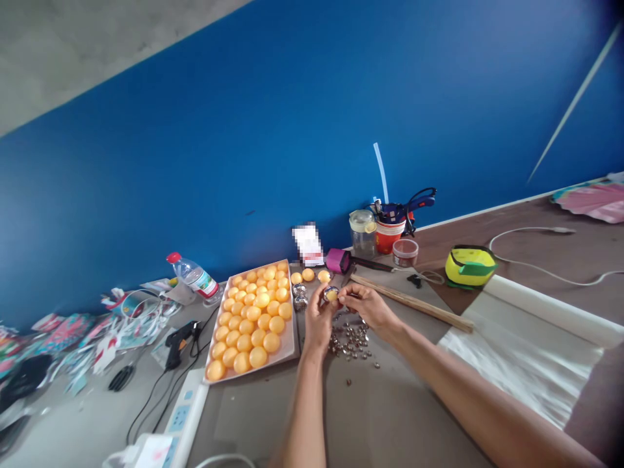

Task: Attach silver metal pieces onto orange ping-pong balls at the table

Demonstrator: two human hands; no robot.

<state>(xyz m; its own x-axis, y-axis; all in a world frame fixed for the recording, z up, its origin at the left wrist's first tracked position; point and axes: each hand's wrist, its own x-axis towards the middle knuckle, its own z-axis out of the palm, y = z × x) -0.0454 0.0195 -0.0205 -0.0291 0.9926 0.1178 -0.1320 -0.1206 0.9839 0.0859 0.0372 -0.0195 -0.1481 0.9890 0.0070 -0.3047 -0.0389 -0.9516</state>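
Left hand (318, 318) grips part-silver ball (332, 294), apparently for steadiness; right hand (366, 307): grip unclear. Metallic pieces (350, 339) lie just below, presumably for reach.

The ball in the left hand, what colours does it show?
The ball shows yellow, with shiny silver around it, best seen in the head view.
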